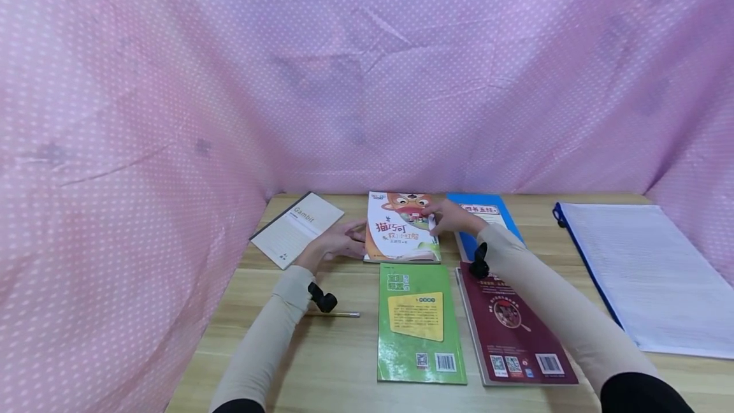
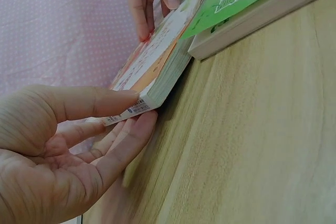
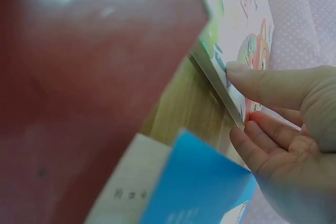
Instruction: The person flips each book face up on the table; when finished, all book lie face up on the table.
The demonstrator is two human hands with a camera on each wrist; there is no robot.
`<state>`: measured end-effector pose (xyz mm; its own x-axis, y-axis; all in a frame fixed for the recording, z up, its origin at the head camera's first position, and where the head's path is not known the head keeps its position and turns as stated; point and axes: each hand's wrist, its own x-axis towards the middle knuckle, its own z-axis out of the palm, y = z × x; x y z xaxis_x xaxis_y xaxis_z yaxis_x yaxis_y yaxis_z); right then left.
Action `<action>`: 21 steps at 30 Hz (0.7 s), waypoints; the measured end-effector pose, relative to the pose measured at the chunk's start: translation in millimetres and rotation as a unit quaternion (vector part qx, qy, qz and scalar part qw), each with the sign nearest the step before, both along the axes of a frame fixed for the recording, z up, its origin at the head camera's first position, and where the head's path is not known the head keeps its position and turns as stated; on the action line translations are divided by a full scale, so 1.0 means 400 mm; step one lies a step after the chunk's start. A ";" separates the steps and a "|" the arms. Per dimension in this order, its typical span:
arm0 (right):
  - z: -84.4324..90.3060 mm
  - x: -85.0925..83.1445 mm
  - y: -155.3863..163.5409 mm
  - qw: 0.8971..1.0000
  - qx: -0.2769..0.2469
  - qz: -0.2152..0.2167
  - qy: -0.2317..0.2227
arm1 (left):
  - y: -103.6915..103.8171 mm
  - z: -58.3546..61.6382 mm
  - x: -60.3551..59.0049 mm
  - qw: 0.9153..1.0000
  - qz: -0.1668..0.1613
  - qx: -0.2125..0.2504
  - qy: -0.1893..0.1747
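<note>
A white storybook point(image 1: 395, 234) with a cartoon orange animal on its cover lies face up at the back middle of the table. My left hand point(image 1: 343, 241) pinches its left side; in the left wrist view the thumb rests along the cover's edge and the fingers point(image 2: 128, 135) press the side. From the right, my right hand point(image 1: 450, 217) pinches the opposite side. In the right wrist view its thumb point(image 3: 252, 80) lies on the cover and the other fingers meet the edge. Just in front lies a green book point(image 1: 418, 362), back cover up.
A cream notebook point(image 1: 287, 234) lies at the left, with a pencil point(image 1: 344, 315) nearer me. Right of the storybook are a blue book point(image 1: 507, 217) and a maroon book point(image 1: 504, 343) under my right forearm. A white zip folder point(image 1: 654, 273) lies far right. Pink dotted cloth point(image 1: 367, 81) hangs behind.
</note>
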<state>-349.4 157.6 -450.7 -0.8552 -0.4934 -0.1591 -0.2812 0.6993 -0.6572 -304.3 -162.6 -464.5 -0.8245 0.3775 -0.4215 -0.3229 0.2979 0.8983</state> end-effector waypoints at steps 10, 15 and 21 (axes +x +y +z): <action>-0.006 0.016 0.029 0.999 -0.025 0.031 -0.018 | 0.012 0.011 0.015 0.999 0.002 -0.039 0.031; -0.009 0.017 0.025 0.999 -0.023 0.027 -0.017 | 0.015 0.010 0.015 0.998 0.004 -0.052 0.037; -0.009 0.009 0.013 1.000 -0.003 0.015 -0.009 | 0.018 0.014 0.015 0.996 0.004 -0.073 0.054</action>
